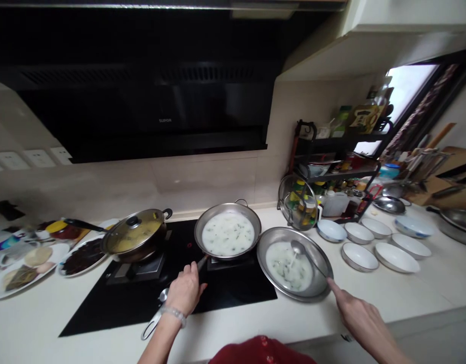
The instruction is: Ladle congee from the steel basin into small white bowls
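My left hand (186,287) is closed round the handle of a wok (257,221) on the right side of the black cooktop (233,290). White soup (228,233) with green bits fills much of the wok. In my right hand (350,306) is the handle of a metal ladle (298,247), whose bowl rests in a wide steel basin (320,255). Similar white soup (284,260) lies in the basin, which stands at the right of the wok and close against it. Another metal utensil (152,324) lies under my left wrist.
A lidded pan (136,235) of yellow food stands on the left burner. Plates with dark food (84,257) and other items (3,289) lie at the left. Several white bowls (359,257) and a spice rack (339,174) are at the right. A range hood (164,106) hangs above.
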{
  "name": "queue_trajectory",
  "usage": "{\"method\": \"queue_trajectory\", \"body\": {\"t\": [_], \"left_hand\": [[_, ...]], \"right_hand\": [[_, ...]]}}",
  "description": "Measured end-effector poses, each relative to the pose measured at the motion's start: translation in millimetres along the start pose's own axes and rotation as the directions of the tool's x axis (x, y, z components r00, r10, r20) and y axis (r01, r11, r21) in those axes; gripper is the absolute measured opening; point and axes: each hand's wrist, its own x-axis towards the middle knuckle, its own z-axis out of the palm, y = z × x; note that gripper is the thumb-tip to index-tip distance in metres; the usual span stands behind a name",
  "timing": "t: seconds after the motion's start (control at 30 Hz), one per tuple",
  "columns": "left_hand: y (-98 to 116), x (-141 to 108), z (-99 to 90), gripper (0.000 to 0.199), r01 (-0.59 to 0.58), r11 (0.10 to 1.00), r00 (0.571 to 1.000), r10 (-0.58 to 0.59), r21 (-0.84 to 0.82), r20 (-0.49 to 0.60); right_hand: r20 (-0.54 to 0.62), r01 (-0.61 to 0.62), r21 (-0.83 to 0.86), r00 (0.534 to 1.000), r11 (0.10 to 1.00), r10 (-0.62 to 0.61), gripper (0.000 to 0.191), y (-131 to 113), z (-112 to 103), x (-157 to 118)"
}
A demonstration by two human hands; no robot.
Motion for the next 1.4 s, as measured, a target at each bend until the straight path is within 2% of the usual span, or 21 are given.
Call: {"method": "queue_trajectory", "body": {"t": [0.1, 0.17, 0.27, 0.33, 0.43, 0.6, 0.77, 0.87, 0.93, 1.0, 1.07, 1.17, 1.27, 1.4], "left_hand": [[1, 0, -1.3, 0.057, 0.009, 1.000, 1.000, -0.008, -0.007, 0.014], [2, 0, -2.1, 0.057, 0.015, 1.000, 1.000, -0.015, -0.012, 0.022], [1, 0, -0.7, 0.059, 0.025, 0.999, 0.999, -0.025, -0.024, 0.029], [0, 1, 1.9, 0.059, 0.031, 0.999, 0.999, -0.030, -0.033, 0.029], [-1, 2, 5.9, 0.059, 0.032, 0.999, 0.999, -0.032, -0.039, 0.017], [1, 1, 5.4, 0.060, 0.032, 0.998, 0.999, -0.032, -0.058, 0.003], [2, 0, 0.2, 0.060, 0.048, 0.995, 0.999, -0.046, -0.084, 0.020], [2, 0, -1.6, 0.060, 0.050, 0.995, 0.999, -0.047, -0.092, 0.028], [3, 0, -2.2, 0.061, 0.051, 0.994, 0.999, -0.048, -0.096, 0.025], [3, 0, -2.3, 0.061, 0.054, 0.994, 0.998, -0.052, -0.096, 0.022], [3, 0, -1.8, 0.060, 0.054, 0.994, 0.998, -0.053, -0.096, 0.018], [3, 0, -0.7, 0.060, 0.051, 0.994, 0.999, -0.050, -0.093, 0.012], [3, 1, -1.4, 0.060, 0.051, 0.995, 0.999, -0.050, -0.086, 0.012], [4, 1, -4.2, 0.059, 0.055, 0.995, 0.998, -0.053, -0.082, 0.023]], "right_hand": [[-0.102, -0.046, 0.220, 0.992, 0.974, 0.070, 0.048, -2, -16, 9], [-0.135, -0.055, 0.447, 0.983, 0.893, 0.128, 0.048, -11, -30, 19], [-0.089, -0.052, 0.673, 0.985, 0.738, 0.150, 0.053, -39, -48, 34], [-0.054, -0.017, 0.739, 0.995, 0.673, 0.085, 0.054, -64, -54, 45], [-0.039, 0.083, 0.725, 0.996, 0.684, -0.079, 0.050, -103, -57, 64], [-0.047, 0.273, 0.532, 0.955, 0.802, -0.293, 0.044, -156, -51, 97], [0.048, 0.312, 0.370, 0.934, 0.875, -0.354, 0.044, -184, -36, 121], [0.061, 0.319, 0.408, 0.925, 0.856, -0.374, 0.041, -192, -23, 130], [0.042, 0.281, 0.526, 0.934, 0.803, -0.354, 0.036, -194, -17, 135], [0.082, 0.151, 0.670, 0.958, 0.727, -0.275, 0.033, -196, -17, 137], [0.193, -0.034, 0.777, 0.963, 0.628, -0.186, 0.032, -196, -22, 137], [0.340, -0.244, 0.838, 0.933, 0.488, -0.117, 0.033, -193, -34, 133], [0.386, -0.310, 0.843, 0.918, 0.440, -0.091, 0.033, -189, -44, 129], [0.395, -0.324, 0.830, 0.916, 0.454, -0.069, 0.032, -182, -48, 129]]}}
